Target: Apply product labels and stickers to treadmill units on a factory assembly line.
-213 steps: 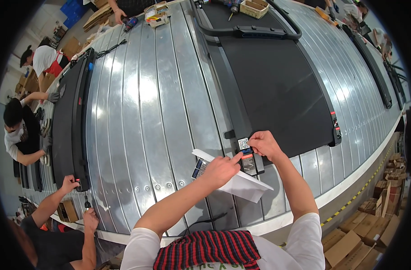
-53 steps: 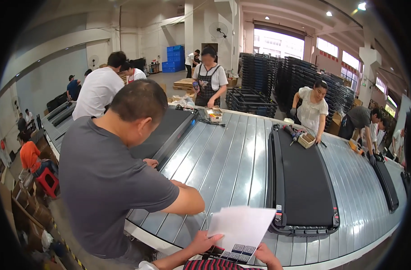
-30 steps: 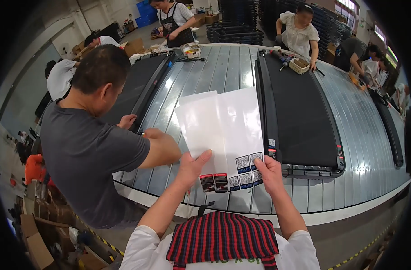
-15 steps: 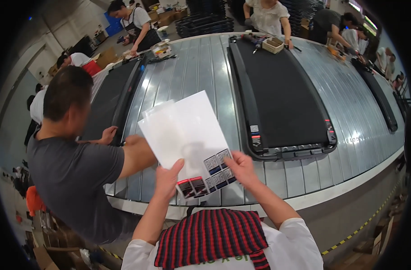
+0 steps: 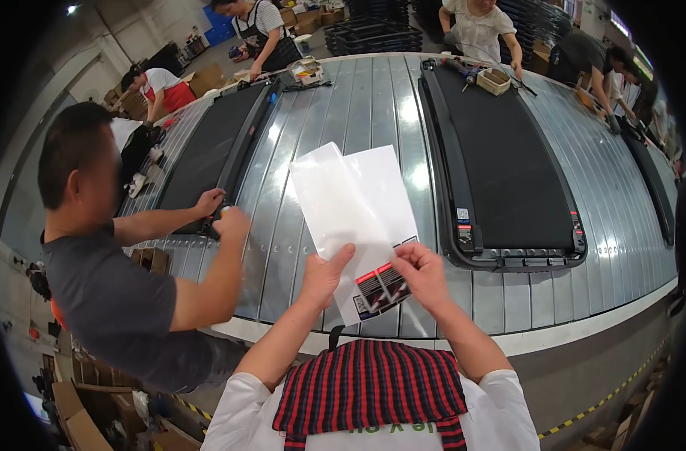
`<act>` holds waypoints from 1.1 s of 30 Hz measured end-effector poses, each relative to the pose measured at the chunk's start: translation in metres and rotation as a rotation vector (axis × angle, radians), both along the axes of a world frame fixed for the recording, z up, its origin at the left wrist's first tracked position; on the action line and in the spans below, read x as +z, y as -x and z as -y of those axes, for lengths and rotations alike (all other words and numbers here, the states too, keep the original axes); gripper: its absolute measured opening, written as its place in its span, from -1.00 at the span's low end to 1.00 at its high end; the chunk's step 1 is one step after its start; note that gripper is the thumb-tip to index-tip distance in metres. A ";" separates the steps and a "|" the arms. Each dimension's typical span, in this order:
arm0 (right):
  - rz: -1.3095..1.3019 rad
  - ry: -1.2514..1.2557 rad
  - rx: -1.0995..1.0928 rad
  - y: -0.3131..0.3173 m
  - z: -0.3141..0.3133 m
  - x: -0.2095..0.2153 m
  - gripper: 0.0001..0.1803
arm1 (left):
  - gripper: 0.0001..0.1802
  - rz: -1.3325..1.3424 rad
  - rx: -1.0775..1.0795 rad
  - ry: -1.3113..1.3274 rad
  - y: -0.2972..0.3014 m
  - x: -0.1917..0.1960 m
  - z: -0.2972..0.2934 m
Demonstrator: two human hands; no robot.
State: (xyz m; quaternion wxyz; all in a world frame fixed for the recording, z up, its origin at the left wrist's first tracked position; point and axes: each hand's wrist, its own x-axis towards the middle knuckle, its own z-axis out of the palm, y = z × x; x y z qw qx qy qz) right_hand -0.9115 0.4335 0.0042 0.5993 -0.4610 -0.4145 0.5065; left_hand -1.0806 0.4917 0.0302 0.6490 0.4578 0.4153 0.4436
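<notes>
Shiny metal slats make up the big table [image 5: 358,98], and busy people stand around it. Two black boards lie on it near us: a right board [image 5: 508,165] and a left board [image 5: 200,150]. The worker wearing a striped cloth [image 5: 369,383] holds some white papers [image 5: 339,203] up above the near edge of the table, left of the right board and apart from it.

The left hand [image 5: 324,278] grips the papers from the left, with its thumb on the front and its fingers tucked behind. The right hand [image 5: 422,274] pinches their right edge with thumb and finger, just beside two red stickers [image 5: 383,284].

Half a second ago, the red stickers were down by the left thumb, and a block of square pattern stickers [image 5: 362,305] showed on the right. Now the red stickers are over by the right hand, and most of the pattern stickers are covered up. One peeks out at the bottom.

Seven seconds ago, both hands were down on the right board's near corner, where some little labels [image 5: 465,229] are stuck. Now they are well away from it.

A person in grey [image 5: 110,293] has both hands at the left board's near corner, as before.
</notes>
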 end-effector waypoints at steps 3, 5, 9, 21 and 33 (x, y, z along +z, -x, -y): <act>0.090 -0.008 -0.071 0.000 -0.005 0.008 -0.88 | -0.56 -0.076 -0.019 0.015 0.007 0.001 0.002; 0.078 -0.012 -0.061 0.002 -0.009 0.006 -0.88 | -0.57 -0.081 -0.012 0.023 0.008 0.000 0.002; 0.795 -0.390 -0.444 0.017 -0.015 0.005 -0.86 | -0.61 -0.051 0.026 0.011 0.011 -0.007 0.000; 0.588 -0.202 -0.109 0.064 -0.004 0.002 -0.86 | -0.69 -0.187 0.075 -0.228 0.015 -0.007 0.001; 0.402 0.002 -0.037 0.076 -0.006 0.004 -0.88 | -0.67 -0.301 -0.004 -0.253 0.028 -0.007 0.003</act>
